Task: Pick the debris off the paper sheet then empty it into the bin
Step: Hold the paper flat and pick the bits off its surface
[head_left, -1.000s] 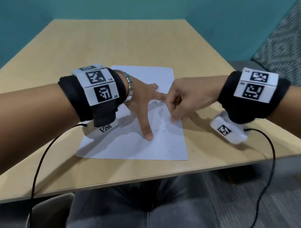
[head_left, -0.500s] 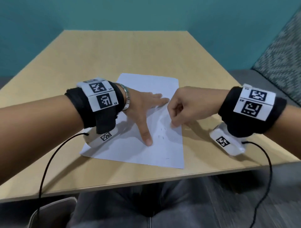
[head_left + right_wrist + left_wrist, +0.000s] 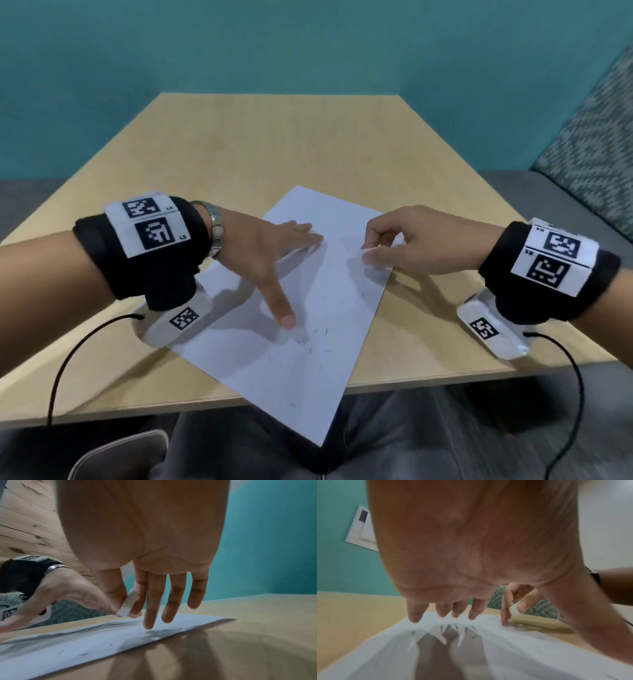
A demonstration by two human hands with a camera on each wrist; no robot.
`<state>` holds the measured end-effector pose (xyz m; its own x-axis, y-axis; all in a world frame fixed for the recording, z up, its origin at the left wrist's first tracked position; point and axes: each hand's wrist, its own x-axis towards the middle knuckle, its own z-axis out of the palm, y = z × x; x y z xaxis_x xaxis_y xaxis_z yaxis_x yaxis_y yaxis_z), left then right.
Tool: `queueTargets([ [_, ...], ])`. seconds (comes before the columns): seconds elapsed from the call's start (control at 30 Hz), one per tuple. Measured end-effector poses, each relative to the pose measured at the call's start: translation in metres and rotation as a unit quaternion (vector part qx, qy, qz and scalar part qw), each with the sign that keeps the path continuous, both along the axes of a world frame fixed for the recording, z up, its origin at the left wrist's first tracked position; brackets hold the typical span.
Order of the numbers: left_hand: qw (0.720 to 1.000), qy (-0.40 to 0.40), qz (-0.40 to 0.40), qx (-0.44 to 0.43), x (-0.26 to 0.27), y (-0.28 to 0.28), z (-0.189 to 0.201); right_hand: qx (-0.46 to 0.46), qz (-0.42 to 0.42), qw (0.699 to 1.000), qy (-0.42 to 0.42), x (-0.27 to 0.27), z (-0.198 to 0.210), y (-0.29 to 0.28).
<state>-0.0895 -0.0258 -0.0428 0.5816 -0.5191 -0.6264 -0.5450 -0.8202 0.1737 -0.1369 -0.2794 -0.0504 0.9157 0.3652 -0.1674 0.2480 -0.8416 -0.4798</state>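
A white paper sheet (image 3: 308,363) lies skewed on the wooden table (image 3: 274,144), its near corner hanging over the front edge. Small dark specks of debris (image 3: 318,332) are scattered over its middle. My left hand (image 3: 274,260) presses flat on the sheet's left part, fingers spread (image 3: 445,609). My right hand (image 3: 387,243) is at the sheet's right edge and pinches a small white eraser (image 3: 369,253) between thumb and index finger. In the right wrist view the eraser (image 3: 128,604) shows clearly and the middle fingertip touches the paper (image 3: 77,651). No bin is in view.
A grey chair (image 3: 113,455) stands below the table's front edge at the left. A bench with a patterned cushion (image 3: 589,154) runs along the right side. Cables hang from both wrist cameras. My legs are under the overhanging corner.
The sheet has turned and slid toward me, so its near corner now overhangs the table edge. My right hand moved right to the sheet's edge and its fingers uncurled. The left hand still presses the sheet.
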Motion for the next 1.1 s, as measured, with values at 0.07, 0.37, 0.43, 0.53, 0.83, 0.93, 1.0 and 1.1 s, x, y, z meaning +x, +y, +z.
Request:
queueTargets([
  [0.07, 0.999, -0.041, 0.0, -0.006, 0.0, -0.01, 0.006, 0.014, -0.021, 0.999, -0.047, 0.003, 0.0, 0.003],
  [0.37, 0.996, -0.051, -0.042, 0.062, 0.002, -0.053, -0.006, -0.093, -0.028, 0.995, -0.02, 0.011, 0.001, 0.028],
  [0.43, 0.995, -0.057, -0.047, 0.062, 0.002, -0.054, -0.008, -0.079, 0.007, 0.997, 0.009, 0.004, -0.001, 0.037],
  [0.53, 0.995, -0.059, -0.049, 0.057, 0.004, -0.052, -0.009, -0.092, 0.053, 0.993, 0.045, 0.004, 0.002, 0.043],
  [0.83, 0.997, -0.052, -0.054, 0.031, -0.003, -0.054, -0.004, -0.103, 0.029, 0.994, 0.02, 0.013, 0.004, 0.045],
  [0.93, 0.995, -0.07, -0.052, 0.058, -0.001, -0.054, -0.008, -0.081, -0.002, 0.997, 0.008, 0.018, 0.003, 0.038],
  [1.0, 0.996, -0.054, -0.054, 0.035, -0.002, -0.055, -0.006, -0.077, 0.054, 0.994, 0.052, 0.006, -0.001, 0.046],
  [1.1, 0.995, -0.064, -0.048, 0.055, -0.001, -0.056, -0.006, -0.089, 0.021, 0.995, 0.032, 0.015, 0.003, 0.037],
])
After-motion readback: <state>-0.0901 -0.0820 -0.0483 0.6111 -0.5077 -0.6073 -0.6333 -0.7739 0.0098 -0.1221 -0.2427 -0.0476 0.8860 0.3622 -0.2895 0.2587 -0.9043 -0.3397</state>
